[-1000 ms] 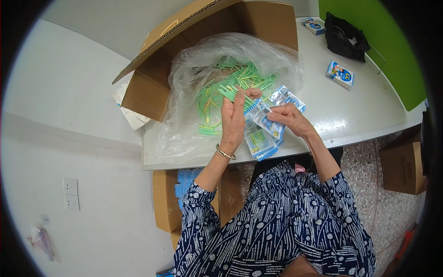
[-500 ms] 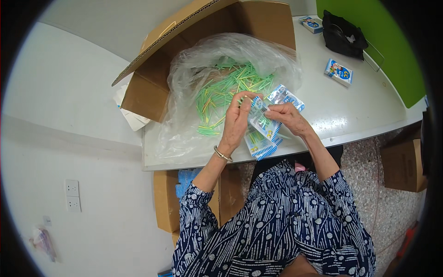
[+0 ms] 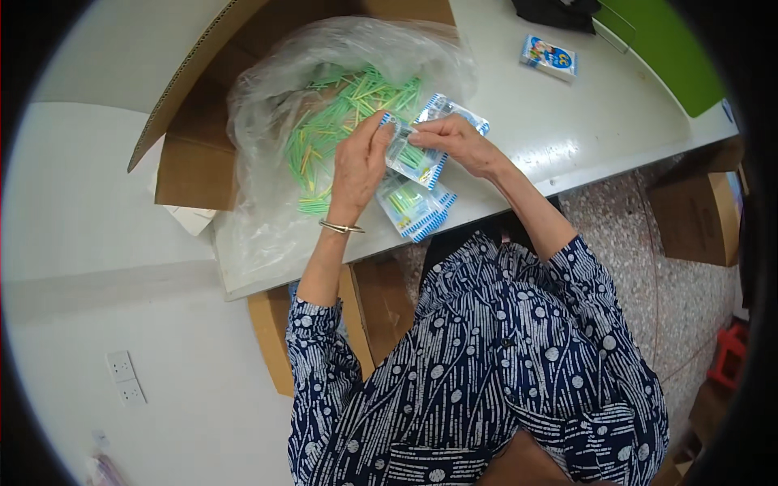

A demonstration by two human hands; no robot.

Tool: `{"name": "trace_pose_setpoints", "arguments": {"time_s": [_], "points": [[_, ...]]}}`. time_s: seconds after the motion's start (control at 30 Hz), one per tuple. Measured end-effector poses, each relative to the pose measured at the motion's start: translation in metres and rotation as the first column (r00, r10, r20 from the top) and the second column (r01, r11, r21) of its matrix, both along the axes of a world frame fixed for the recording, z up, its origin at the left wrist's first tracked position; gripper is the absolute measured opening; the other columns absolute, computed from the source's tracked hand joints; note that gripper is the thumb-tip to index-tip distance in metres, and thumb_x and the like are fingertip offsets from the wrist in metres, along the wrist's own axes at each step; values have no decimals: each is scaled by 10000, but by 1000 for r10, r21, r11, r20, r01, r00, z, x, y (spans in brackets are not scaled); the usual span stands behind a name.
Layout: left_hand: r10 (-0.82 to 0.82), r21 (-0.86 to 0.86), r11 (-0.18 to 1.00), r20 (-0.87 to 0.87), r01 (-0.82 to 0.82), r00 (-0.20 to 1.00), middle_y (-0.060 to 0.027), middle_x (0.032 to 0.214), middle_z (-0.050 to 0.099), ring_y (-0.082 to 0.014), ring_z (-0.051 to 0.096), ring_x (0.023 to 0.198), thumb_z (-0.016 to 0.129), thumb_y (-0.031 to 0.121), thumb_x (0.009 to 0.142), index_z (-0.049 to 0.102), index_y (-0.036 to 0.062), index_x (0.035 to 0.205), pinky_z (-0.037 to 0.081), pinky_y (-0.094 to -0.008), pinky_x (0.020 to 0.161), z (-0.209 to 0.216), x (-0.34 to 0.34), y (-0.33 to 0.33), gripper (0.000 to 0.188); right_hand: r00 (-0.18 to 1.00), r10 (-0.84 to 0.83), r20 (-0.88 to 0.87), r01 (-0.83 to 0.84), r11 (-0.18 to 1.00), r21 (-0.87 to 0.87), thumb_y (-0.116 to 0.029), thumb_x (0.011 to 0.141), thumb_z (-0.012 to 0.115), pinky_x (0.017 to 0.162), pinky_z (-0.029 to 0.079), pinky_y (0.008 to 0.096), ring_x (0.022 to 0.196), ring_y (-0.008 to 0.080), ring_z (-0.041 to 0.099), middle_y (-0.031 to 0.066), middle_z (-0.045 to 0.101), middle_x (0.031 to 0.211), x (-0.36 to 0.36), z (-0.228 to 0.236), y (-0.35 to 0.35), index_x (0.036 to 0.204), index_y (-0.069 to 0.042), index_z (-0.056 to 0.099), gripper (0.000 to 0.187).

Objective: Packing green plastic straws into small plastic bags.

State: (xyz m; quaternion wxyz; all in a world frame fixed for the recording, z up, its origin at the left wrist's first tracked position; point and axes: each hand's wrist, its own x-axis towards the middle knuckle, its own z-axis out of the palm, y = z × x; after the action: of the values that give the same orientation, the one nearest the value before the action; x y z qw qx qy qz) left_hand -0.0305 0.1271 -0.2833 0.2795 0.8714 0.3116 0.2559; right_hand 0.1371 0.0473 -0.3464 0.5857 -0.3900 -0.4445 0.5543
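Note:
A small clear zip-style packet with blue striped edges (image 3: pixel 415 167) is held between my two hands, and thin green sticks show inside it. My left hand (image 3: pixel 356 166) pinches its upper left corner. The fingers of my right hand (image 3: pixel 458 144) close on its upper right side. More such packets (image 3: pixel 409 209) lie overlapped on the table just below, with green and yellow sticks inside. Another blue-and-white packet (image 3: pixel 438 105) lies beyond my right hand. A loose heap of thin green and yellow sticks (image 3: pixel 356 97) rests in a clear plastic bag (image 3: pixel 271 101) beyond my left hand.
An opened cardboard box (image 3: pixel 194 170) surrounds the bag on the white table (image 3: pixel 535 146). A small blue-and-white box (image 3: pixel 549 58) and a black pouch (image 3: pixel 559 12) are at the far right, by a green panel (image 3: pixel 689 57). Cardboard boxes (image 3: pixel 693 211) stand on the floor.
The whole view has shifted, so the table and hands appear higher and further left. Both hands keep hold of the same packet, fingers now closer together at its top edge.

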Motion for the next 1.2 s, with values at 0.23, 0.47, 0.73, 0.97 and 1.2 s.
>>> {"name": "trace_pose_setpoints", "arguments": {"time_s": [0.23, 0.47, 0.73, 0.97, 1.2], "points": [[-59, -194, 972, 332, 130, 941, -81, 844, 663, -89, 580, 741, 611, 86, 859, 586, -1, 1069, 462, -236, 658, 17, 18, -22, 228, 992, 79, 100, -81, 997, 16, -199, 846, 656, 748, 435, 202, 834, 44, 558, 26, 659, 894, 17, 23, -17, 1006, 23, 663, 273], [-85, -279, 942, 342, 187, 936, -43, 910, 644, -74, 565, 793, 611, 91, 863, 581, -11, 1086, 452, -221, 682, 20, 23, -36, 247, 989, 68, 128, -69, 998, -2, -161, 824, 677, 659, 442, 198, 734, 41, 553, 11, 660, 848, 30, 22, -36, 951, 28, 673, 228], [-14, -420, 895, 318, 154, 948, -23, 913, 636, -68, 559, 759, 647, 110, 843, 582, -8, 1098, 463, -225, 670, 21, 7, -28, 289, 989, 150, -4, -150, 987, -55, -153, 811, 691, 660, 456, 208, 750, 41, 566, 20, 663, 845, 14, 25, -30, 936, 30, 673, 223], [-45, -379, 915, 245, 139, 968, -47, 909, 644, -78, 567, 767, 679, 113, 807, 562, -7, 1079, 466, -235, 682, 21, 15, -24, 320, 988, 145, 45, -142, 988, -61, -204, 807, 704, 665, 451, 203, 731, 42, 570, 25, 667, 807, 12, 24, -27, 885, 22, 688, 240], [-75, -410, 896, 244, 172, 967, -23, 947, 622, -52, 570, 810, 655, 63, 832, 538, -7, 1101, 471, -192, 693, 17, 8, -22, 301, 974, 204, 93, -186, 966, -178, -218, 795, 724, 607, 439, 193, 680, 57, 573, 32, 662, 790, 11, 29, -28, 860, 34, 679, 264]]}}
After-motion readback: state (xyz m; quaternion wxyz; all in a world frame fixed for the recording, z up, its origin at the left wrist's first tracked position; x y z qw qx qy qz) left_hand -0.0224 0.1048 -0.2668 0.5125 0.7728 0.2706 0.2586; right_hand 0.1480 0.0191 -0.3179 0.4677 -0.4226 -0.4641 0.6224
